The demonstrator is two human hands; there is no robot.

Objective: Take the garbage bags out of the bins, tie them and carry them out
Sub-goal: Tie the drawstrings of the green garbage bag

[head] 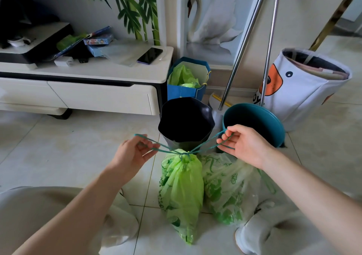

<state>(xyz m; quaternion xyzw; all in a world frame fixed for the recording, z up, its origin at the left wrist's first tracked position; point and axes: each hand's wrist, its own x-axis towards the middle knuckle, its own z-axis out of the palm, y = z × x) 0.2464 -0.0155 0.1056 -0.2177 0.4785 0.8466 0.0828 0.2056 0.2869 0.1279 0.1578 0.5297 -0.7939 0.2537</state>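
Note:
A bright green garbage bag [182, 192] lies on the tiled floor with its neck gathered. Its teal drawstring [166, 148] crosses at a knot above the neck. My left hand [135, 152] pinches one drawstring loop on the left; my right hand [242, 143] pinches the other loop on the right, and both pull the cord taut. A second, paler green-printed bag [227, 190] lies beside the first, to its right. Behind them stand a black bin [186, 121] and a teal bin [254, 123], both without a bag.
A white TV cabinet [109, 90] with a phone and clutter fills the left. A blue paper bag [186, 82] with green plastic sits by the wall. Two metal mop poles [241, 46] lean there. A white duck-print fabric basket [301, 90] stands right. My knees and slippers flank the bags.

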